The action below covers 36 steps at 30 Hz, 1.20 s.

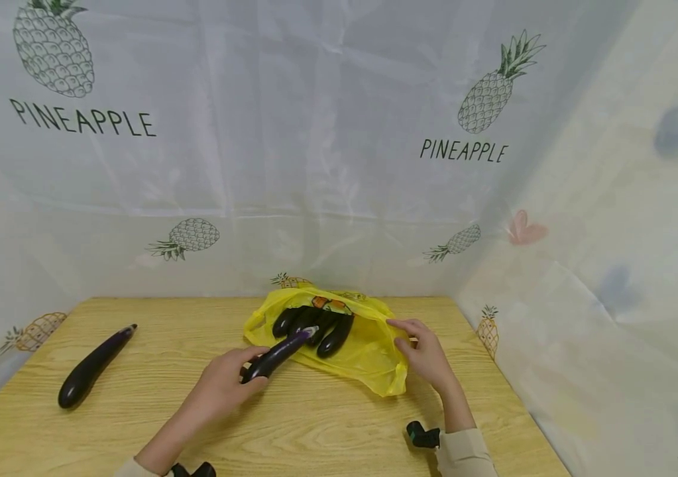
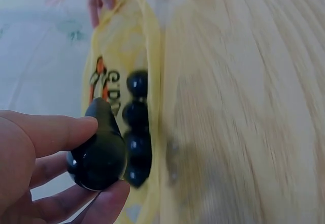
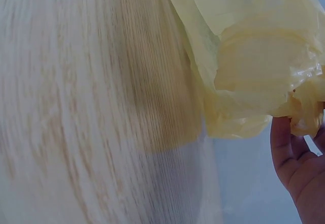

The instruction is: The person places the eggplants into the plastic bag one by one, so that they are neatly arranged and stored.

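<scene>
My left hand (image 1: 228, 381) grips a dark purple eggplant (image 1: 279, 354) by its rounded end, thumb on one side and fingers on the other. The stem end points into the mouth of a yellow plastic bag (image 1: 374, 351). Several more eggplants (image 2: 137, 115) lie side by side inside that bag, their glossy round ends toward the opening. At the bag's right edge, my right hand (image 1: 428, 354) pinches the plastic between thumb and fingers and holds the mouth wide. In the right wrist view the fingers (image 3: 282, 148) close on a bunched bit of the bag.
A single eggplant (image 1: 94, 368) lies on the left part of the wood-grain table (image 1: 315, 430). Behind the table and at both sides hangs a pale sheet (image 1: 315, 132) printed with pineapples.
</scene>
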{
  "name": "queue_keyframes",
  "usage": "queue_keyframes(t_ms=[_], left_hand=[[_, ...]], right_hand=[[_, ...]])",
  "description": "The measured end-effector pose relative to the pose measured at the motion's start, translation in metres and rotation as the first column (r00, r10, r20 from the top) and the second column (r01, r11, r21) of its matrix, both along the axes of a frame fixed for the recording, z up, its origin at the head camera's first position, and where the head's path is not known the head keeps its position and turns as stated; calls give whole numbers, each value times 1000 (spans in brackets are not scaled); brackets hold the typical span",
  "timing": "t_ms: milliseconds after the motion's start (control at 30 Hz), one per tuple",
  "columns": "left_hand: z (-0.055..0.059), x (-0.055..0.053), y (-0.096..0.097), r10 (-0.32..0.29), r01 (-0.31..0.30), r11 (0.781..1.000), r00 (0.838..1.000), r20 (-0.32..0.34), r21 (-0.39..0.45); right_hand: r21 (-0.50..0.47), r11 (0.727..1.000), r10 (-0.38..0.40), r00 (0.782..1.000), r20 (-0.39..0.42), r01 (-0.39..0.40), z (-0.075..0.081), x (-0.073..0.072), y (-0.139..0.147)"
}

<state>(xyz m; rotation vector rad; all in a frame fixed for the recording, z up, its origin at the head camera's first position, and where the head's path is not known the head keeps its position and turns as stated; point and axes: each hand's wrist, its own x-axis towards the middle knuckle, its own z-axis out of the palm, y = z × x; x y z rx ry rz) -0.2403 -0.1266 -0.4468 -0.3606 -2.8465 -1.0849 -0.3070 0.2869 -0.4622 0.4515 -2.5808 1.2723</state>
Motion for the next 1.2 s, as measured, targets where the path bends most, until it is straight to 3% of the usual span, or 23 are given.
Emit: queue_keyframes(t_ms=[233, 633, 833, 1200], left_hand=[[-4, -3, 36, -48, 49, 997, 999, -15, 52], [-19, -23, 89, -117, 123, 985, 992, -53, 123], [-23, -32, 111, -86, 99, 984, 992, -97, 148], [-28, -45, 139, -40, 57, 989, 992, -119, 139]], right_hand=[[1, 1000, -1, 1000, 2, 1, 1, 1, 0], [-14, 1000, -2, 1000, 17, 2, 0, 0, -1], [-16, 1000, 2, 1000, 10, -2, 2, 1, -1], [-12, 1000, 8, 1000, 1, -8, 1, 1, -1]])
